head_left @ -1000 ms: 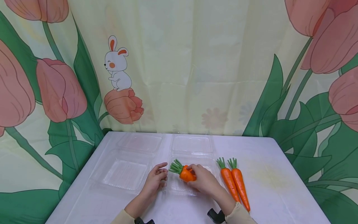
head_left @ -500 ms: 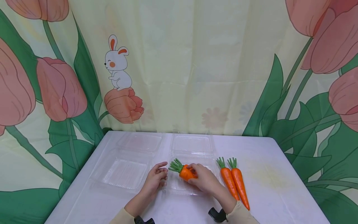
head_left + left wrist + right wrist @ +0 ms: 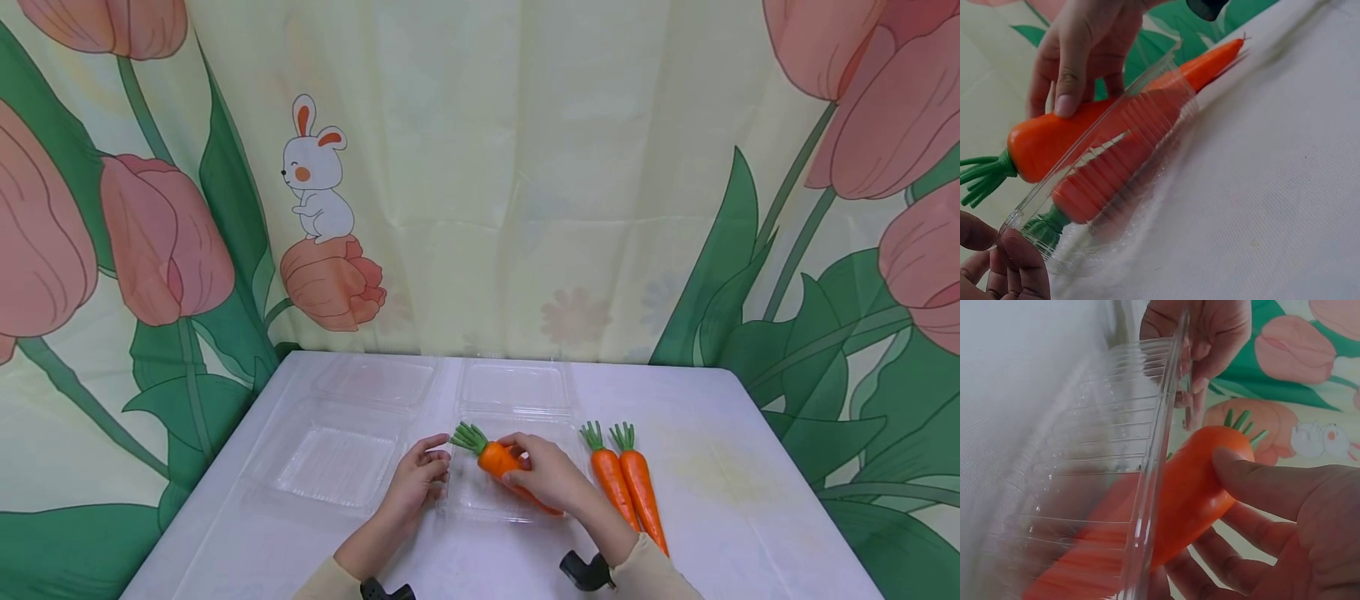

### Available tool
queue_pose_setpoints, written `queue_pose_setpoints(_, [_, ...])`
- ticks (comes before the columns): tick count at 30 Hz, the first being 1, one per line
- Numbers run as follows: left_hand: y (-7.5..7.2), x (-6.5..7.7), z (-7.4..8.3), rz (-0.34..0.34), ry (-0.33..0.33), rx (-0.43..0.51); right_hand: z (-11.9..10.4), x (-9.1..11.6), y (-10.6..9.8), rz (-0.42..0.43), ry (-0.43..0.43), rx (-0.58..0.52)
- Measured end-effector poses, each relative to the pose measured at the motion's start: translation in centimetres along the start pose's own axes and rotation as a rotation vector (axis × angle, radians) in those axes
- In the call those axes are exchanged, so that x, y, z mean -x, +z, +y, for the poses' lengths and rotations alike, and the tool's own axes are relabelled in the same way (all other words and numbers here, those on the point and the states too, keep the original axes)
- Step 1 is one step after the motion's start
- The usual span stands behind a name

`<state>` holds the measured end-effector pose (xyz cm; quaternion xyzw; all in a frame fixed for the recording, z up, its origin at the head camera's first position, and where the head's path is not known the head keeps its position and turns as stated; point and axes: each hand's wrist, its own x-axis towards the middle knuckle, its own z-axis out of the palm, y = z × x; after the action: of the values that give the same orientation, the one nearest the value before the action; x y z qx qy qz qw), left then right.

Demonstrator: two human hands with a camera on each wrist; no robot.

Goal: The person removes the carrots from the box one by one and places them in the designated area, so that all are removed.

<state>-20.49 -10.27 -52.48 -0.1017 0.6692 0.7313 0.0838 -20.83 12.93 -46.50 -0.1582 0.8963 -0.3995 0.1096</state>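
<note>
In the head view my right hand (image 3: pixel 551 475) holds an orange carrot (image 3: pixel 498 460) over the right clear plastic container (image 3: pixel 487 507). Its green top points to the far left and its tip slants toward the near right. The right wrist view has the thumb on one side of the carrot (image 3: pixel 1194 481) and fingers on the other; its lower part shows through the container wall (image 3: pixel 1116 437). At the container's left edge, my left hand (image 3: pixel 414 482) pinches the rim, as the left wrist view shows with the fingers (image 3: pixel 1022 250). A second carrot shape (image 3: pixel 1100 187) shows through the plastic there.
Two more carrots (image 3: pixel 645 498) lie side by side on the white table (image 3: pixel 720 533), right of the container. Another clear open container (image 3: pixel 333 467) stands on the left. Both lids (image 3: pixel 513 386) lie folded back toward the curtain (image 3: pixel 585 208).
The carrot in my right hand has turned slightly and shifted left, and more of its body and tip now shows. My left hand stays at the container's edge.
</note>
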Motion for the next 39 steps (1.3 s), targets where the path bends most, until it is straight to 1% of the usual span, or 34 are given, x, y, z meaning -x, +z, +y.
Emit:
queue_pose_setpoints(9, [0.1, 0.1, 0.2, -0.005, 0.009, 0.000, 0.1, -0.1, -0.6, 0.052, 0.033, -0.109])
queue_pose_setpoints(17, [0.0, 0.0, 0.1, -0.003, 0.002, 0.004, 0.1, -0.6, -1.3, 0.120, 0.115, -0.167])
queue_pose_setpoints(26, [0.1, -0.3, -0.2, 0.012, -0.012, -0.011, 0.2, -0.9, -2.3, 0.163, 0.139, -0.284])
queue_pose_setpoints(32, [0.1, -0.1, 0.0, 0.010, -0.008, -0.005, 0.4, -0.9, -2.9, 0.173, 0.152, -0.383])
queue_pose_setpoints(36, [0.1, 0.0, 0.1, 0.007, -0.013, -0.006, 0.6, -0.8, -3.2, 0.154, 0.175, -0.442])
queue_pose_setpoints(39, [0.0, 0.0, 0.0, 0.001, -0.018, -0.008, 0.7, -0.6, -3.5, 0.137, 0.192, -0.458])
